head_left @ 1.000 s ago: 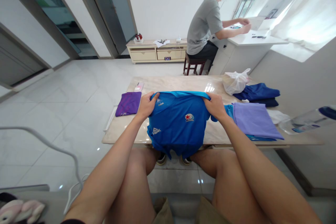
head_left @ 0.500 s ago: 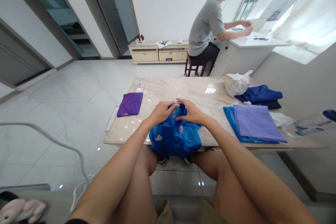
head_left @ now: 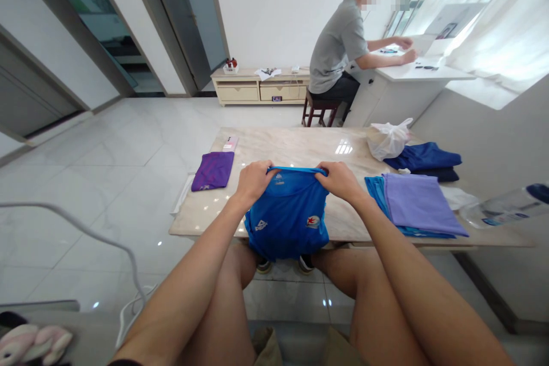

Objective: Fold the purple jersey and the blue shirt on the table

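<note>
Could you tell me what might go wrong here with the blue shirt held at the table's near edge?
Both hands, left hand and right hand, pinch only the top edge of the blue shirt, and its lower part hangs off the table edge, so it could slide to the floor if released. The folded lilac cloth lies close to the right forearm, which might nudge the stack askew.

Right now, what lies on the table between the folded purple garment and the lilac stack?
In the head view, the blue jersey, gripped by the left hand and right hand; otherwise bare marble table.
</note>
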`<action>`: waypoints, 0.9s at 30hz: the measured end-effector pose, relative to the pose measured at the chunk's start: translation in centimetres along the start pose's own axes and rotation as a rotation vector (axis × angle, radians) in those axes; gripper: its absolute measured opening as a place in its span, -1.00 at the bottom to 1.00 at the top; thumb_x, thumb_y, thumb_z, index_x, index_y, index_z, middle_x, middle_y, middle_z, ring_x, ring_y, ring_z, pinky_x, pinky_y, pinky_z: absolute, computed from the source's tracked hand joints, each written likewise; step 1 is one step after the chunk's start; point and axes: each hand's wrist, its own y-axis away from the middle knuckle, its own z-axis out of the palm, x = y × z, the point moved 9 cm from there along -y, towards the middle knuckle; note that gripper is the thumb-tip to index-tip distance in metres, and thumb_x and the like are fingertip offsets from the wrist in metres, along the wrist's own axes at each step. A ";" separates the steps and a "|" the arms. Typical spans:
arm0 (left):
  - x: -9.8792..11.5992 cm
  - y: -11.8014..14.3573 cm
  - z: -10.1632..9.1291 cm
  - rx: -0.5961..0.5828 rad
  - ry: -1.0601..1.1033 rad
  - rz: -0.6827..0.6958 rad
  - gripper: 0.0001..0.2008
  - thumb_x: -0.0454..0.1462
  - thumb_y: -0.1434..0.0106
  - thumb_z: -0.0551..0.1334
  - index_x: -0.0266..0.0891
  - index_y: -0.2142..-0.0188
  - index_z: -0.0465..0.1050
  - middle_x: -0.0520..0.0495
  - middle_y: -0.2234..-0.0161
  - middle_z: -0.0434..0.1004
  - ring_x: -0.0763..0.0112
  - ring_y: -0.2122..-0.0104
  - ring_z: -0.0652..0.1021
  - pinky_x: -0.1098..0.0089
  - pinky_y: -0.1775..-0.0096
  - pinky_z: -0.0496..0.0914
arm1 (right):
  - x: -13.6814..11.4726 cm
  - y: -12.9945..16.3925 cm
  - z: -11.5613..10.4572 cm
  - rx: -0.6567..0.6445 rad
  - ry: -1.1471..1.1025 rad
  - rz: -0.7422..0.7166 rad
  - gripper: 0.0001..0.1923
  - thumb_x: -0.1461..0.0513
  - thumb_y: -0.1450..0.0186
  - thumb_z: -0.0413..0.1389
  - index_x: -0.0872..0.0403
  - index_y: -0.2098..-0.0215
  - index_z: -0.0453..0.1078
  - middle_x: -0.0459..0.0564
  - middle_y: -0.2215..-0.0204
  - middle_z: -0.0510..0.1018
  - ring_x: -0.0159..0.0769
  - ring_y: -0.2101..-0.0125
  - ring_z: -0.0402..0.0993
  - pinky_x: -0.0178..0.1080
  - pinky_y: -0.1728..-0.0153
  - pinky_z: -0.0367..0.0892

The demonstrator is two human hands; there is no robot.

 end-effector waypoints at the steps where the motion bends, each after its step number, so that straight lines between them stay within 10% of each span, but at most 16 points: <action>1: -0.4 -0.1 0.1 -0.011 -0.032 -0.029 -0.79 -0.11 -0.53 0.27 -0.08 0.10 0.69 -0.18 0.03 0.75 0.01 -0.02 0.67 0.26 0.10 0.41 | 0.5 0.1 -0.9 0.059 0.007 0.041 -0.72 0.20 -0.34 0.18 0.02 0.10 0.72 0.02 0.31 0.73 -0.13 0.28 0.58 -0.23 0.26 0.29; 9: -6.3 -0.1 -1.1 0.048 0.123 -0.312 -0.60 -0.46 -0.22 0.28 -0.11 0.01 0.70 -0.15 0.00 0.76 0.04 0.02 0.70 0.24 0.09 0.50 | 4.0 1.1 -3.9 0.377 -0.140 0.143 -0.57 0.34 -0.19 0.09 0.03 0.10 0.72 0.10 0.16 0.74 0.02 0.11 0.62 -0.01 -0.05 0.48; 16: -4.5 -0.9 1.0 0.028 0.605 -0.161 -0.60 -0.49 -0.07 0.15 -0.23 0.21 0.69 -0.10 0.17 0.79 0.20 0.12 0.70 0.32 0.03 0.52 | -0.7 0.1 -1.6 0.287 -0.225 -0.179 -0.53 0.38 -0.12 0.04 0.00 0.17 0.73 0.09 0.14 0.73 0.00 0.00 0.59 0.00 -0.17 0.46; 22: -8.3 -0.7 -1.1 0.224 0.565 -0.333 -0.61 -0.48 0.05 0.18 -0.24 0.25 0.65 -0.12 0.22 0.77 0.20 0.23 0.70 0.33 0.19 0.49 | 7.1 -0.6 -3.1 0.403 -0.371 0.222 -0.55 0.28 0.00 0.04 0.04 0.29 0.73 0.04 0.37 0.72 -0.01 0.24 0.61 -0.07 0.13 0.48; 27: -8.2 -0.8 -0.7 0.220 0.570 -0.300 -0.67 -0.43 0.01 0.23 -0.21 0.25 0.65 -0.13 0.23 0.76 0.18 0.18 0.69 0.30 0.11 0.48 | 7.5 -0.3 -3.2 0.434 -0.579 0.156 -0.52 0.22 0.07 0.00 0.04 0.32 0.69 0.02 0.36 0.73 -0.06 0.24 0.61 -0.11 0.14 0.48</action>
